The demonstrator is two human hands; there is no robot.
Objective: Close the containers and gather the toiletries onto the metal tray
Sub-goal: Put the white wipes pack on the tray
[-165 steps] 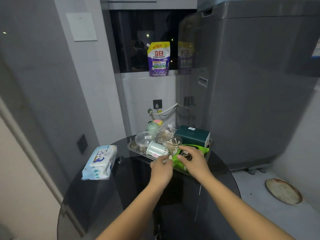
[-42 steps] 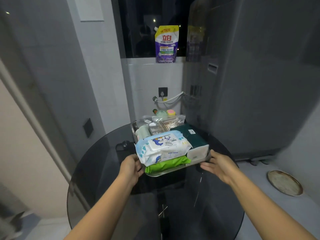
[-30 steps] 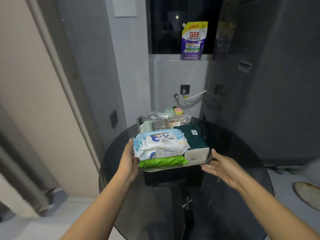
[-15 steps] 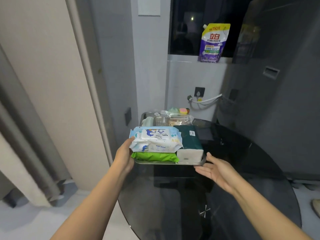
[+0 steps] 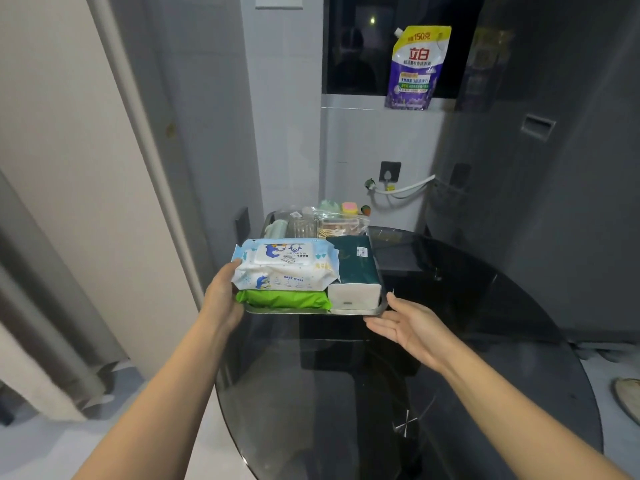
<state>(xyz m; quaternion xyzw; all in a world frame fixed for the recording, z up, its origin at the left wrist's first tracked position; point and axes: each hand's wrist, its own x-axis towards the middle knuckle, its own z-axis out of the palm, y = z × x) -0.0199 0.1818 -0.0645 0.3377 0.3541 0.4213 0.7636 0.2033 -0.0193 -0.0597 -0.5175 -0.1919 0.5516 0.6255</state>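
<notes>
1. The left edge of the metal tray (image 5: 311,311) is gripped by the left hand (image 5: 221,297); the thumb is laid against the end of the baby wipes pack (image 5: 285,263), while the other fingers are hidden under the tray.
2. The right hand (image 5: 403,327) is held palm up with its fingers straight and slightly spread; nothing is clasped by it. Its fingertips (image 5: 372,320) are placed at the tray's near right corner, and whether the rim is actually touched cannot be told.
3. The tray is seen above the left part of the round dark glass table (image 5: 450,393), and partly beyond the table's edge.
4. On the tray's near side, the baby wipes pack is stacked on a green pack (image 5: 284,299). Just beside them on the right, a dark green tissue pack (image 5: 355,263) with a white end is laid.
5. At the tray's far side, a pale green cylinder (image 5: 275,228), a clear lidded box (image 5: 301,227) and a clear bag of small sticks (image 5: 341,226) are set close together. Small green and pink items (image 5: 341,207) are seen behind them.
6. A purple and yellow detergent pouch (image 5: 417,67) is stood on the window ledge, well apart from the tray.
7. A large grey appliance (image 5: 554,150) is seen on the right, and a grey curtain (image 5: 45,323) on the left.
</notes>
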